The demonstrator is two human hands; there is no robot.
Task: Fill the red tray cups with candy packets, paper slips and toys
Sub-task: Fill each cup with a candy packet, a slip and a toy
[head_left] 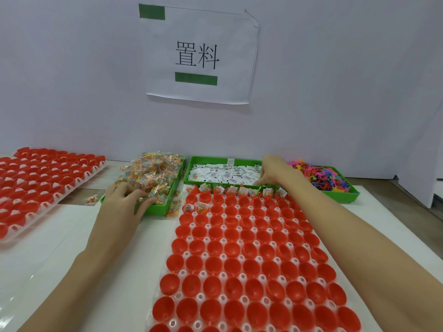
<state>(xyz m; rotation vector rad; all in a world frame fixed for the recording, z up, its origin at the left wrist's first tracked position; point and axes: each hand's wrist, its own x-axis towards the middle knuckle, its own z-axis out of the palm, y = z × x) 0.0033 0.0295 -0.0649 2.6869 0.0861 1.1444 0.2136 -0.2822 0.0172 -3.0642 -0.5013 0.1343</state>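
From the head view, the red tray (pixel 242 255) lies on the tabletop (pixel 115 248) straight ahead and serves as the landmark. Only its far row and two cups at the left end of the second row hold a candy packet and a paper slip; every cup nearer the person is bare red.

Just beyond the tray's far-left corner sits a green bin heaped with candy packets (pixel 151 174). The left hand (pixel 124 196) rests on the near edge of that heap, fingers curled into the packets, apparently gathering some; how many it holds cannot be told.

Directly behind the tray's far edge is the green bin of paper slips (pixel 223 172). The right hand (pixel 273 171) reaches into its right end, fingertips bent down among the slips as if pinching one; whether a slip is actually caught is hidden.

Beyond the tray's far-right corner is the bin of coloured toys (pixel 323 176), untouched.

This looks like the restocking step for the second row. Next, both hands should carry their pickings back to the third cup of that row, dropping one packet and one slip per cup.
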